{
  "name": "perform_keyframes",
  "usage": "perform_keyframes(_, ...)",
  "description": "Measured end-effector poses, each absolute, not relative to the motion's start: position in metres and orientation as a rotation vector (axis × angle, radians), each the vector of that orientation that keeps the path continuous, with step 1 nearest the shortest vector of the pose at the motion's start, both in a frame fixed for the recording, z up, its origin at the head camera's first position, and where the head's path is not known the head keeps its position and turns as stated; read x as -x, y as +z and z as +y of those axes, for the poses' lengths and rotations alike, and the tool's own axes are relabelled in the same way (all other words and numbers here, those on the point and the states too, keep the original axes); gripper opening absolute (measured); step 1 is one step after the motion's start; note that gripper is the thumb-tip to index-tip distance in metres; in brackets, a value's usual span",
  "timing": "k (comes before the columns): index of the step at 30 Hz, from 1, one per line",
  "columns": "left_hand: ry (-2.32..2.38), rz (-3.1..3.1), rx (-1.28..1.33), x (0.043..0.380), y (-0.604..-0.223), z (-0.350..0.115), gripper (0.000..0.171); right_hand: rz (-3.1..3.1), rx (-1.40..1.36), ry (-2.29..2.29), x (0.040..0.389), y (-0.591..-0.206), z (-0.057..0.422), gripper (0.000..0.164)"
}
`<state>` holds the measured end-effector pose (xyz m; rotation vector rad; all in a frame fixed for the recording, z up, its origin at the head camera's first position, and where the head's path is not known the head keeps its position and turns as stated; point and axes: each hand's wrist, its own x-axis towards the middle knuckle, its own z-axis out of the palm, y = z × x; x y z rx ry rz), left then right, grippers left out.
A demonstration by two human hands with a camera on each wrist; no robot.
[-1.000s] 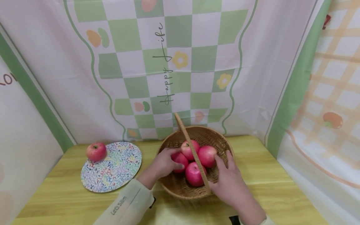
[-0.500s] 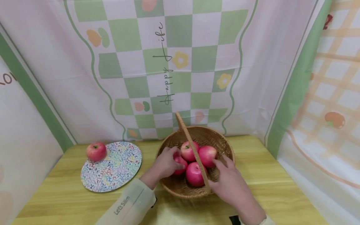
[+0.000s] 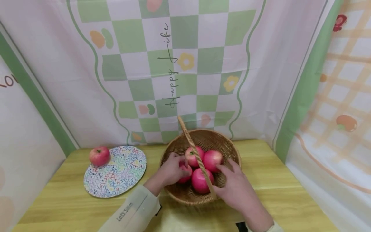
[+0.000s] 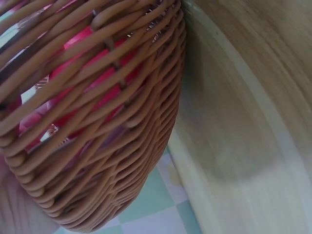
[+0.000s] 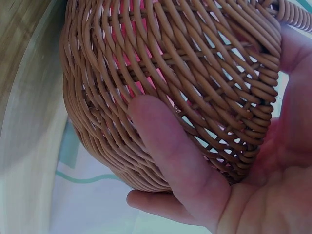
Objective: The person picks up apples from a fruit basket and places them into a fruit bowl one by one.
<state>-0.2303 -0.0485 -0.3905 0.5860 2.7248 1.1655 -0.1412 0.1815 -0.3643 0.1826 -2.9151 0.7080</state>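
Note:
A round wicker basket (image 3: 214, 137) with an arched handle (image 3: 188, 137) stands on the table, holding several red apples. Reaching over its left rim, my left hand (image 3: 169, 170) curls its fingers and thumb about the leftmost apple (image 3: 185, 176). The back apple (image 3: 189, 158), the right apple (image 3: 213, 160) and the front apple (image 3: 200, 182) lie close by. My right hand (image 3: 239, 190) grips the basket's right rim beside the handle's near end. In the right wrist view a finger (image 5: 170, 151) lies along the outer weave. Red apple skin (image 4: 97, 83) shows through the wicker in the left wrist view.
To the left lies an oval board (image 3: 118, 174) with a multicoloured squiggle pattern. Another red apple (image 3: 99, 156) sits at its back left edge. The wooden table (image 3: 269, 180) ends at a patterned cloth backdrop (image 3: 211, 64), close behind the basket.
My left fingers and thumb have closed further round the leftmost apple, which has shifted slightly toward the front. The right hand stays at the rim, its fingers slightly lower. The basket handle tilts slightly left.

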Motion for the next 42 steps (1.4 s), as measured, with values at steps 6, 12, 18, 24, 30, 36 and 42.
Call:
perform_keyframes(6, 1.273, 2.715, -0.590, 0.2316, -0.3924, -0.0501, 0.016, -2.919, -0.197, 0.750, 0.1404, -0.3630, 0.1828, 0.074)
perform_keyframes(12, 1.476, 2.684, -0.619, 0.2334, -0.3931, -0.0533, 0.020, -2.908, -0.224, 0.772, 0.1414, -0.3639, 0.1854, 0.069)
perform_keyframes(18, 1.545, 2.663, -0.644, 0.2349, -0.3942, -0.0546, 0.017, -2.910, -0.203, 0.743, 0.1420, -0.3663, 0.1844, 0.062)
perform_keyframes(24, 1.656, 2.625, -0.634, 0.2365, -0.3939, -0.0557, 0.027, -2.909, -0.169, 0.710, 0.1433, -0.3665, 0.1827, 0.067)
perform_keyframes(30, 1.618, 2.587, -0.606, 0.2330, -0.3916, -0.0564, 0.042, -2.894, -0.160, 0.708, 0.1429, -0.3667, 0.1824, 0.069)
perform_keyframes(36, 1.645, 2.556, -0.621, 0.2314, -0.3920, -0.0565, 0.042, -2.893, -0.150, 0.715, 0.1422, -0.3668, 0.1829, 0.069)
perform_keyframes(42, 1.682, 2.522, -0.631, 0.2315, -0.3912, -0.0576, 0.044, -2.898, -0.144, 0.730, 0.1424, -0.3659, 0.1824, 0.068)
